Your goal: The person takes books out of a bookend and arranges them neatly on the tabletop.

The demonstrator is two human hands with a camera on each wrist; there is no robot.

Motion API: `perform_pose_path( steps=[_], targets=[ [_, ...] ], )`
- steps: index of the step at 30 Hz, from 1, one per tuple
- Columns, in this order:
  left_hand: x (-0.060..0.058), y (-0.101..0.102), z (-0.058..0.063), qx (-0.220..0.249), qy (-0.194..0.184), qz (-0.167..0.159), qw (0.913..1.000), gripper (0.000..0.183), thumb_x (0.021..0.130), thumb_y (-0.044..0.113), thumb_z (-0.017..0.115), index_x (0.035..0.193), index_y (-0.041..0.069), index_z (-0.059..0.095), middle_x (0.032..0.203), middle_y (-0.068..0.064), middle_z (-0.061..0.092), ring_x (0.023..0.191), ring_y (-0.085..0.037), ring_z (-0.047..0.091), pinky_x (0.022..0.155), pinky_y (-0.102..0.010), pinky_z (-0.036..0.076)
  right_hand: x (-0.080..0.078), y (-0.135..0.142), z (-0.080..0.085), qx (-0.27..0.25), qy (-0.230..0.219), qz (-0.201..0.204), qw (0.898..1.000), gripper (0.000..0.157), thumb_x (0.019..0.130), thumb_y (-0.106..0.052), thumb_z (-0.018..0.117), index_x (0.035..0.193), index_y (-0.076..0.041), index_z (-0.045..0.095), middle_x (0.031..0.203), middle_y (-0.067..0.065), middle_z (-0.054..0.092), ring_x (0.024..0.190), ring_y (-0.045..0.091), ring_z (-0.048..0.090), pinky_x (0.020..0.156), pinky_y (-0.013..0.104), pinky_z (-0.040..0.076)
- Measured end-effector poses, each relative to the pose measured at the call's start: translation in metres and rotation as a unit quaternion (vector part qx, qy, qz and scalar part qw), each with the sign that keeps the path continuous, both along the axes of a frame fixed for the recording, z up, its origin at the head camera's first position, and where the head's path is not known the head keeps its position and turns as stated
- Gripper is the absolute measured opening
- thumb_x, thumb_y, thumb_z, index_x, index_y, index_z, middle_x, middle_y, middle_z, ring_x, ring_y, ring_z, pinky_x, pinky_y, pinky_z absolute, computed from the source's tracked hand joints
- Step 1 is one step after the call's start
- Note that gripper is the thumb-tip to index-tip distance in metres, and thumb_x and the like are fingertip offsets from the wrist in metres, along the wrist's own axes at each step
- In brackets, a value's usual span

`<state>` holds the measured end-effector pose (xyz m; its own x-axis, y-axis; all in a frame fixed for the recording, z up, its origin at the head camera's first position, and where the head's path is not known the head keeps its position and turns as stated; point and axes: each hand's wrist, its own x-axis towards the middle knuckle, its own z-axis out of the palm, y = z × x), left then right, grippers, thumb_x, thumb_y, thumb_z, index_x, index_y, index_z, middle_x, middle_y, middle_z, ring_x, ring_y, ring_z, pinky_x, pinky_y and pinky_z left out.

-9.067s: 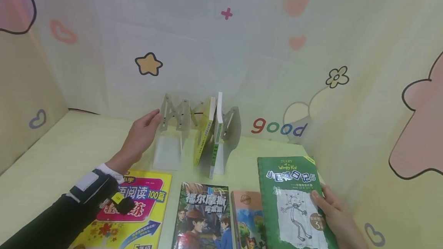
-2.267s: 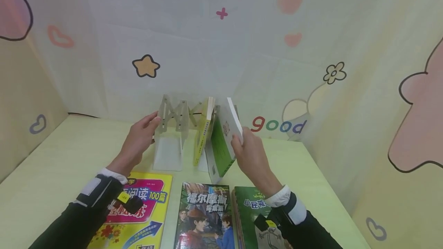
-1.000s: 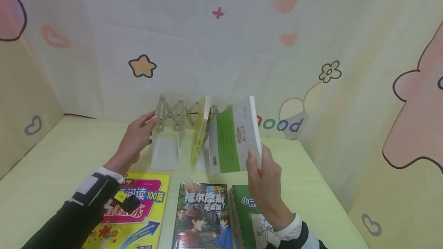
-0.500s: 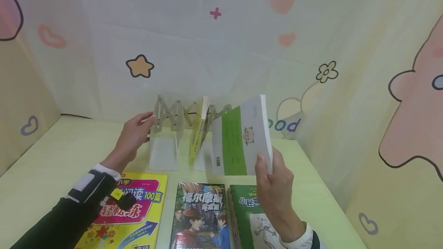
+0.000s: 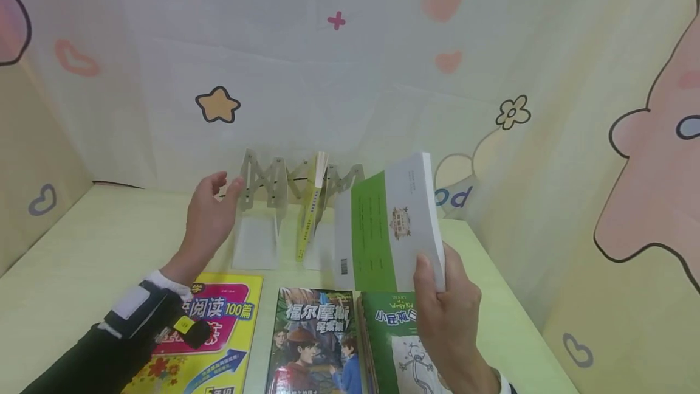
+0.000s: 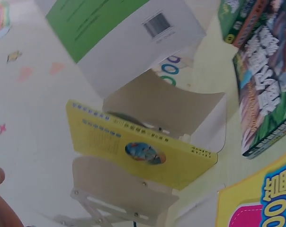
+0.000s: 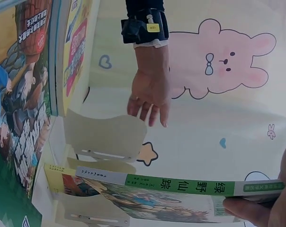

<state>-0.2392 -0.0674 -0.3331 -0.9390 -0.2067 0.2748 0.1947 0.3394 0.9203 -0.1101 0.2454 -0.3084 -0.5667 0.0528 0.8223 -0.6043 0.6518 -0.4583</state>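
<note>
My right hand (image 5: 451,315) grips a white book with a green band (image 5: 369,230) by its lower right edge, thumb on the back cover. The book is raised in front of the right end of a folding metal bookend rack (image 5: 279,181). In the right wrist view, the green-and-white spine of the white book (image 7: 181,183) shows. A thin yellow book (image 5: 310,217) stands leaning in the rack, its cover facing the left wrist view. My left hand (image 5: 210,217) hovers beside the rack's left end, holding nothing, its fingers loosely bent.
Along the table front lie a large yellow workbook (image 5: 240,327), a comic-style detective book (image 5: 314,339) and a green book (image 5: 383,327) on top of a small stack. A printed curtain (image 5: 306,96) hangs behind the rack.
The green book went from my right hand onto the stack. My right hand drew the white book out of the rack, rightward and nearer. My left hand came off the rack's left end.
</note>
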Motion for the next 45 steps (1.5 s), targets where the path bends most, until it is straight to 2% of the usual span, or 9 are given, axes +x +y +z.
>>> perform_pose_path(
  steps=[3, 6, 12, 15, 20, 26, 33, 38, 45],
  targets=[
    [0.012, 0.011, 0.001, -0.017, 0.074, 0.020, 0.9969, 0.069, 0.097, 0.049, 0.045, 0.145, 0.000, 0.035, 0.144, -0.017, 0.038, 0.134, -0.032, 0.034, 0.105, -0.051, 0.033, 0.004, -0.001, 0.000, 0.002, 0.001, 0.002, 1.000, 0.032, 0.095, -0.002, 0.052, 0.126, 0.002, 0.058, 0.113, 0.013, 0.067, 0.089, 0.031, 0.069, 0.065, 0.028, 0.055],
    [0.026, 0.022, 0.002, -0.025, 0.132, 0.012, 0.9909, 0.061, 0.098, 0.039, 0.049, 0.141, -0.001, 0.038, 0.142, -0.014, 0.039, 0.133, -0.029, 0.034, 0.105, -0.050, 0.032, 0.008, -0.002, 0.001, 0.005, 0.001, 0.003, 1.000, 0.032, 0.094, -0.001, 0.053, 0.126, 0.002, 0.058, 0.113, 0.014, 0.067, 0.089, 0.031, 0.069, 0.065, 0.027, 0.055],
    [0.056, 0.050, 0.004, -0.037, 0.211, -0.058, 0.9752, 0.045, 0.097, 0.017, 0.054, 0.139, 0.002, 0.045, 0.139, -0.005, 0.046, 0.132, -0.020, 0.039, 0.105, -0.041, 0.035, 0.014, -0.002, 0.001, 0.012, -0.002, 0.002, 1.000, 0.032, 0.094, 0.001, 0.053, 0.125, 0.003, 0.058, 0.111, 0.013, 0.068, 0.086, 0.029, 0.070, 0.064, 0.028, 0.055],
    [0.073, 0.065, 0.004, -0.052, 0.229, -0.102, 0.9666, 0.045, 0.095, 0.011, 0.057, 0.139, 0.005, 0.046, 0.139, -0.001, 0.047, 0.132, -0.017, 0.040, 0.106, -0.036, 0.035, 0.016, -0.003, 0.000, 0.017, 0.001, 0.002, 1.000, 0.032, 0.093, 0.002, 0.054, 0.124, 0.004, 0.058, 0.109, 0.014, 0.069, 0.083, 0.029, 0.070, 0.062, 0.028, 0.055],
    [0.100, 0.089, -0.001, -0.080, 0.219, -0.174, 0.9567, 0.049, 0.094, 0.012, 0.057, 0.142, 0.011, 0.045, 0.143, 0.005, 0.043, 0.134, -0.014, 0.038, 0.106, -0.032, 0.034, 0.018, -0.005, -0.002, 0.021, -0.003, -0.003, 1.000, 0.031, 0.092, 0.003, 0.055, 0.122, 0.003, 0.059, 0.107, 0.015, 0.069, 0.079, 0.029, 0.071, 0.059, 0.027, 0.055],
    [0.121, 0.107, -0.014, -0.137, 0.200, -0.226, 0.9435, 0.054, 0.094, 0.022, 0.060, 0.144, 0.010, 0.044, 0.152, 0.006, 0.033, 0.139, -0.012, 0.031, 0.107, -0.032, 0.032, 0.022, -0.009, -0.005, 0.013, -0.034, -0.016, 0.999, 0.028, 0.093, -0.002, 0.055, 0.121, 0.000, 0.060, 0.104, 0.012, 0.070, 0.075, 0.023, 0.071, 0.058, 0.022, 0.054],
    [0.129, 0.120, -0.026, -0.189, 0.206, -0.256, 0.9252, 0.067, 0.093, 0.033, 0.061, 0.151, 0.012, 0.034, 0.160, 0.003, 0.015, 0.142, -0.015, 0.024, 0.106, -0.035, 0.033, 0.023, -0.013, -0.006, 0.012, -0.041, 0.006, 0.999, 0.028, 0.094, 0.000, 0.054, 0.121, 0.001, 0.060, 0.106, 0.013, 0.070, 0.076, 0.021, 0.071, 0.057, 0.020, 0.053],
    [0.133, 0.126, -0.029, -0.217, 0.192, -0.275, 0.9166, 0.072, 0.095, 0.046, 0.051, 0.154, 0.015, 0.025, 0.161, 0.002, 0.008, 0.145, -0.021, 0.016, 0.106, -0.039, 0.032, 0.023, -0.015, -0.006, 0.019, -0.045, 0.020, 0.999, 0.029, 0.094, 0.001, 0.054, 0.122, 0.001, 0.059, 0.108, 0.014, 0.069, 0.079, 0.021, 0.071, 0.060, 0.019, 0.053],
    [0.135, 0.130, -0.031, -0.243, 0.187, -0.269, 0.9130, 0.076, 0.094, 0.054, 0.046, 0.156, 0.019, 0.020, 0.161, 0.002, 0.003, 0.146, -0.021, 0.011, 0.106, -0.042, 0.032, 0.025, -0.019, -0.002, 0.024, -0.054, 0.018, 0.998, 0.028, 0.095, -0.001, 0.054, 0.122, 0.002, 0.058, 0.108, 0.014, 0.069, 0.079, 0.021, 0.071, 0.058, 0.018, 0.053]
  ],
)
